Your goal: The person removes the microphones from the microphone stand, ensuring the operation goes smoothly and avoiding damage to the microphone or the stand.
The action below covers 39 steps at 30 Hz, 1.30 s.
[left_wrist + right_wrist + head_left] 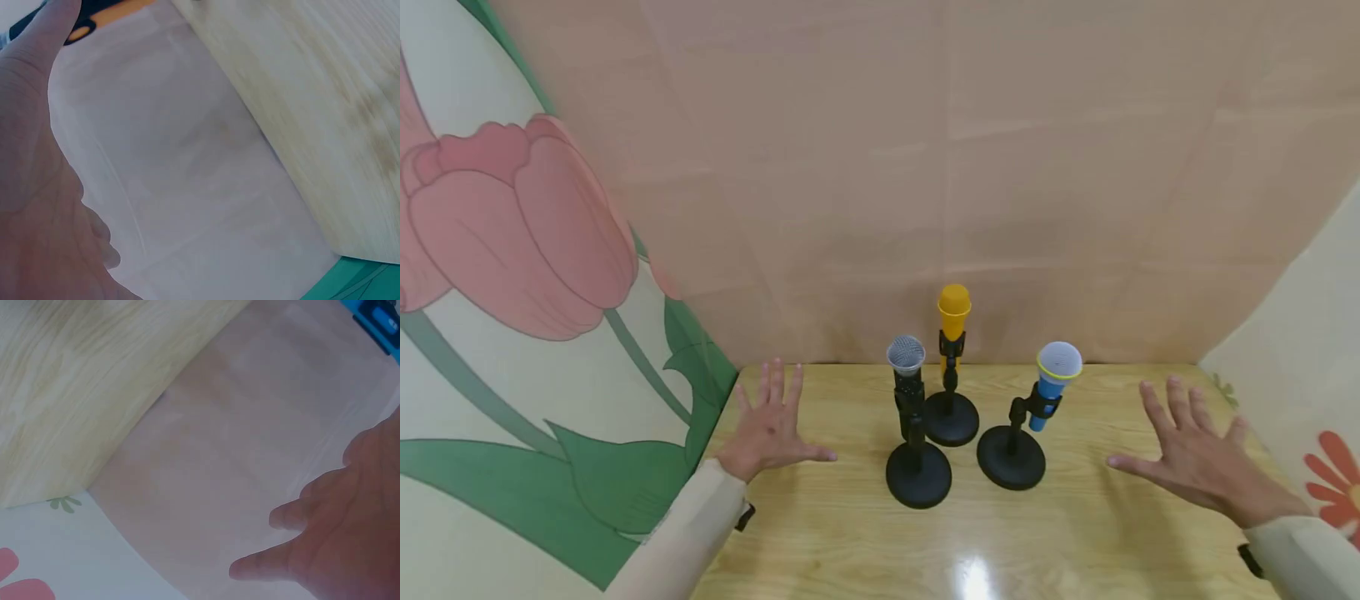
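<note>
Three microphones stand in black round-based desk stands on the wooden table. The one with a silver mesh head [906, 354] is at the left front, nearest my left hand [771, 433]. Behind it rises a yellow microphone [954, 310]. To the right, a blue microphone with a white head [1060, 362] leans in its clip, tilted to the right. My left hand is spread with its palm down, apart from the stands and holding nothing. Over the table's right side, my right hand [1195, 454] is likewise spread, with nothing in it. Both wrist views show bare fingers.
The wooden table [835, 533] ends at the back against a beige cloth wall [820, 208]. On the left stands a panel with a large pink tulip [512, 225]. Another panel on the right shows a red flower [1333, 475].
</note>
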### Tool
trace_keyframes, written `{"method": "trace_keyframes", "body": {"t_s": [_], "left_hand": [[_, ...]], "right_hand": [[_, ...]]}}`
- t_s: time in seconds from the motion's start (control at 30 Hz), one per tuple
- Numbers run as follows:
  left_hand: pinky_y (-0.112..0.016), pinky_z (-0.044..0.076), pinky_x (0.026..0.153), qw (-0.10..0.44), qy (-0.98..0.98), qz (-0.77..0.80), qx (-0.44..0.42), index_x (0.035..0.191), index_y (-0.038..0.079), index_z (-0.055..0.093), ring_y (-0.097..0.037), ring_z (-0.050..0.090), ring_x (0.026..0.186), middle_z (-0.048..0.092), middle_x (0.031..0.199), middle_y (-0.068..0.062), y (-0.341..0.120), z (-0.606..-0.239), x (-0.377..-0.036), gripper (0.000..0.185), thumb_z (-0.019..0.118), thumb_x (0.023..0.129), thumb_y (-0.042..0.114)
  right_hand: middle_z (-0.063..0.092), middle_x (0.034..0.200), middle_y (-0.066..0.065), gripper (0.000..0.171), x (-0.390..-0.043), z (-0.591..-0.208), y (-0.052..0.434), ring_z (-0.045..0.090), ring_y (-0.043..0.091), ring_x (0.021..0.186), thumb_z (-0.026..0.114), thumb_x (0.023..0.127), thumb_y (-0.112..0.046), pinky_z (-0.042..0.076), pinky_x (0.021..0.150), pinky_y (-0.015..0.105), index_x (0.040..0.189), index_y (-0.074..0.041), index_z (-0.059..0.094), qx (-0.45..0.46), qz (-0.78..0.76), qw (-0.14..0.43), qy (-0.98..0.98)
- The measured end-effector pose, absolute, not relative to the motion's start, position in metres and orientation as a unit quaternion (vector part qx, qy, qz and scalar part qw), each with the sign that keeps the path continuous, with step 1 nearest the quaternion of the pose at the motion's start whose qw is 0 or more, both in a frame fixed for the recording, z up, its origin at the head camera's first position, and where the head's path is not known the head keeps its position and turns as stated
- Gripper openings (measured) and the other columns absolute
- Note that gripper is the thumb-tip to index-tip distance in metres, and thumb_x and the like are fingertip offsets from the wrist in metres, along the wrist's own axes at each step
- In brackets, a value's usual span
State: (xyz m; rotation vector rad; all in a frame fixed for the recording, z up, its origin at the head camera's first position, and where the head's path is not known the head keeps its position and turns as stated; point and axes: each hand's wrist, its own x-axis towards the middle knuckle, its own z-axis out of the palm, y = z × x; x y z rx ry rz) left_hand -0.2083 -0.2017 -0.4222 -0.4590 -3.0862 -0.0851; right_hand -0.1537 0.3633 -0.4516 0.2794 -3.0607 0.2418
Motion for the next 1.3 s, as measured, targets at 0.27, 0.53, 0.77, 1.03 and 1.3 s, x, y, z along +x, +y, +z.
{"method": "trace_keyframes", "body": {"t_s": [0.27,0.53,0.77,1.03,1.3], "left_hand": [[-0.079,0.000,0.105,0.007,-0.988,-0.044,-0.150,0.160,0.003,0.006,-0.047,-0.006,0.148,-0.008,0.160,-0.031,-0.195,-0.423,-0.206,0.144,0.069,0.061,0.086],[-0.078,0.001,0.106,-0.009,-0.987,-0.045,-0.155,0.160,0.006,0.001,-0.045,-0.007,0.149,-0.012,0.161,-0.028,-0.186,-0.424,-0.203,0.143,0.067,0.063,0.087],[-0.079,0.003,0.106,0.004,-0.985,-0.051,-0.163,0.161,0.007,0.002,-0.044,-0.007,0.149,-0.008,0.162,-0.027,-0.178,-0.423,-0.202,0.143,0.067,0.062,0.087],[-0.078,0.004,0.107,0.003,-0.983,-0.053,-0.175,0.160,0.008,-0.001,-0.040,-0.012,0.149,-0.010,0.162,-0.025,-0.165,-0.422,-0.203,0.142,0.068,0.064,0.086],[-0.076,0.001,0.108,-0.003,-0.981,-0.062,-0.182,0.161,0.008,0.001,-0.039,-0.012,0.149,-0.010,0.162,-0.024,-0.154,-0.425,-0.203,0.142,0.069,0.063,0.085]], "right_hand": [[-0.015,0.156,0.036,0.119,-0.156,-0.449,0.351,-0.006,0.063,0.138,0.061,0.087,-0.068,0.001,0.086,0.091,0.158,-0.004,-0.010,0.100,0.077,0.035,-0.991],[-0.017,0.157,0.033,0.120,-0.153,-0.448,0.338,-0.007,0.061,0.140,0.061,0.087,-0.069,0.004,0.087,0.090,0.158,-0.003,-0.011,0.111,0.085,0.026,-0.990],[-0.016,0.158,0.032,0.122,-0.155,-0.444,0.327,-0.004,0.059,0.142,0.063,0.085,-0.069,0.002,0.089,0.089,0.158,-0.003,-0.010,0.125,0.091,0.040,-0.987],[-0.019,0.158,0.029,0.122,-0.153,-0.438,0.315,-0.007,0.056,0.143,0.064,0.085,-0.067,0.000,0.091,0.088,0.157,-0.002,-0.009,0.142,0.103,0.038,-0.984],[-0.018,0.158,0.030,0.123,-0.151,-0.433,0.305,-0.007,0.056,0.143,0.065,0.085,-0.067,-0.001,0.092,0.088,0.157,0.002,-0.009,0.148,0.105,0.034,-0.983]]}}
